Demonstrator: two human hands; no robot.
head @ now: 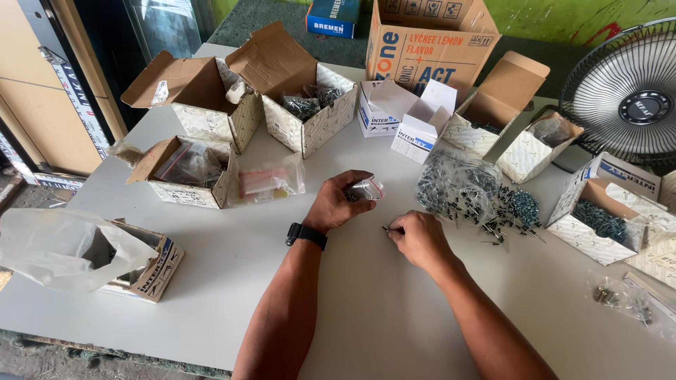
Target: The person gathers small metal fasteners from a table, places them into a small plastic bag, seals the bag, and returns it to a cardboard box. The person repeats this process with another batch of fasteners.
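Hands sorting screws on a white table (232, 267)
Left hand (341, 200) grips a small clear bag (367, 188); right hand (417, 238) pinches a screw (389, 229) beside the screw pile (472, 193)

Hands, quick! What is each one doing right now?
Left hand: closed around a small clear plastic bag.
Right hand: fingers pinched on a small screw on the white table.

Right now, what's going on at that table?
A person sits at a white table sorting small screws. The left hand holds a small clear plastic bag, its mouth toward the right hand, which pinches a screw on the tabletop. A loose screw pile lies just beyond, among opened cardboard boxes.
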